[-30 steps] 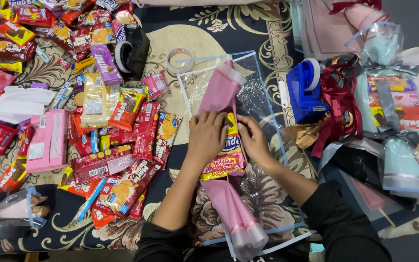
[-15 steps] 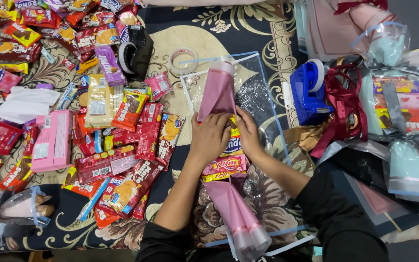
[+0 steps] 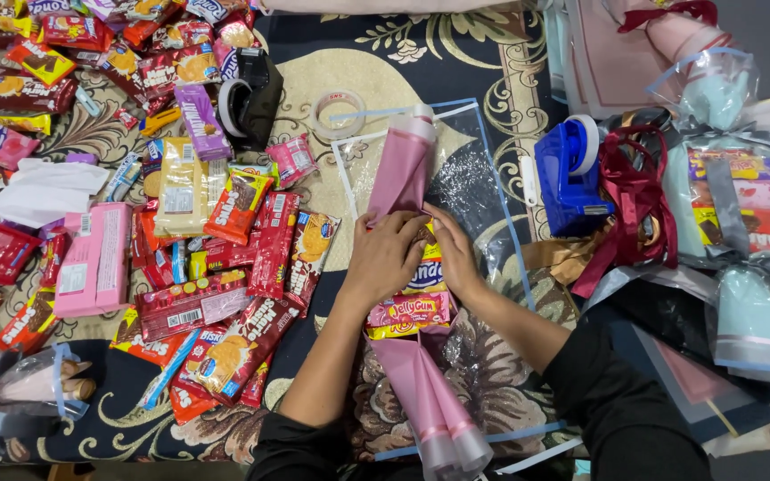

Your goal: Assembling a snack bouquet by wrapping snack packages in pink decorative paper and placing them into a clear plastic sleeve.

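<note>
Snack bouquet half wrapped, my hands pressing the pink paper in place

My left hand (image 3: 385, 258) lies flat with fingers nearly closed on the lower edge of the pink paper roll (image 3: 400, 169), and my right hand (image 3: 453, 254) pinches that edge just beside it, over the snack packets (image 3: 412, 298) stacked at the middle of the clear plastic sheet (image 3: 483, 191). I judge the packets are placed and one pink cone (image 3: 430, 405) already lies at the sheet's near end, while closing the plastic, taping and tying look not yet done. The blue tape dispenser (image 3: 566, 174) and red ribbon (image 3: 632, 191) sit right of the sheet, the tape ring (image 3: 338, 114) at its far left corner, and the loose pile of sweets (image 3: 180, 223) crowds its left edge.
</note>
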